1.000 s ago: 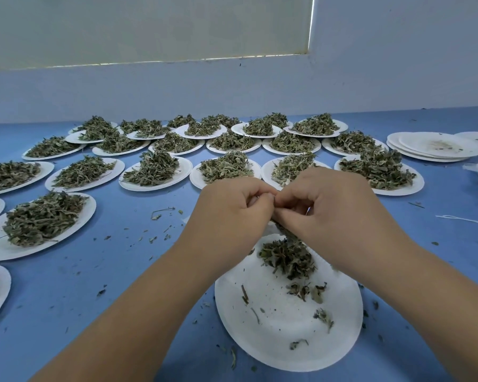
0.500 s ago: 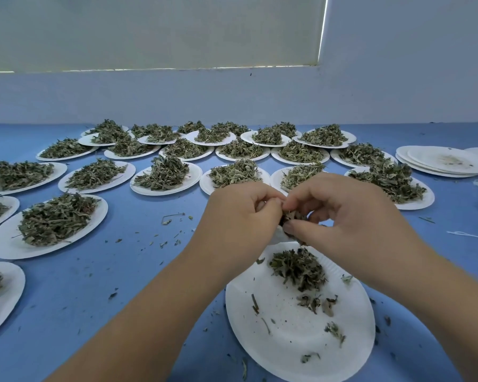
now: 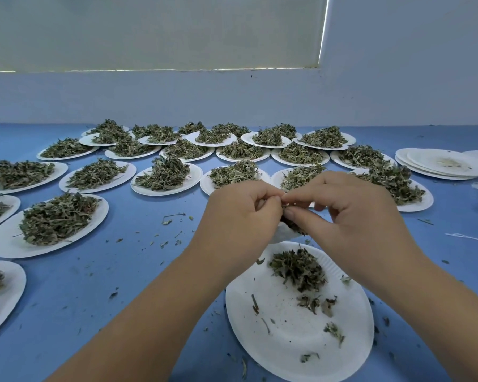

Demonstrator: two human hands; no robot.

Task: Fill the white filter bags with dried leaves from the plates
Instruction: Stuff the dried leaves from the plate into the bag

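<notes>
Stuffing dried leaves into a small white bag (image 3: pixel 282 234), two bare hands meet at the centre of the view above a blue table (image 3: pixel 122 271); the left hand (image 3: pixel 240 213) has its fingers curled and pinches the bag's upper edge, hiding most of the bag; the right hand (image 3: pixel 353 216) has thumb and fingertips closed on a dark pinch of leaves (image 3: pixel 295 226) at the bag's mouth; only a white corner of the bag shows, just below the left knuckles and just above the far rim of the near plate (image 3: pixel 287 362). To do this step well, it seems wise to hold the mouth wide with the left fingers, press small pinches in with the right thumb, and work over the plate so crumbs drop back onto it; leaves this dry would probably crumble if squeezed hard. At 5 o'clock the near plate holds a small heap (image 3: pixel 298 268) at its far side and a few loose scraps, the rest bare; from 9 to 1 o'clock many white plates (image 3: pixel 3 244) each carry a full mound (image 3: pixel 55 216); at 2 o'clock a stack of plates (image 3: pixel 442 164) carries only faint crumbs; bits of leaf litter the table.
</notes>
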